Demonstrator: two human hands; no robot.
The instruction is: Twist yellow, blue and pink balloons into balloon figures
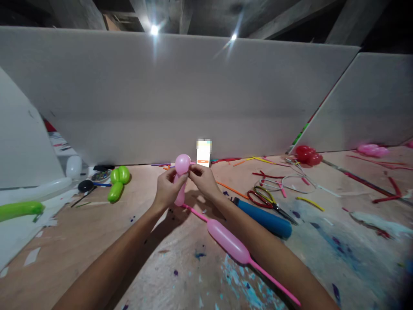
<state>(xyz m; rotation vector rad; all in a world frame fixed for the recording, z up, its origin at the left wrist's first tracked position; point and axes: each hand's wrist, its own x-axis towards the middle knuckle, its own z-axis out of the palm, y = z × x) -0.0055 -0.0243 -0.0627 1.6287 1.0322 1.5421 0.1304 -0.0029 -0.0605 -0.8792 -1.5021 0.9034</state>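
A long pink twisting balloon [226, 241] runs from my hands down toward me, partly inflated, with a thin uninflated tail at the near end. Its top forms a small round bubble [182, 163]. My left hand [168, 187] wraps around the balloon segment just under the bubble. My right hand [203, 178] pinches the balloon at the twist beside the bubble. Both hands are closed on the balloon above the wooden table [135, 258].
A blue balloon pump [264, 217] lies right of my arm, with red-handled scissors [264, 199] beyond it. Green twisted balloons [118, 183] sit to the left, a red balloon [308, 155] and pink balloon [372, 150] far right. Loose uninflated balloons litter the table. A phone [204, 153] leans on the white partition [193, 99].
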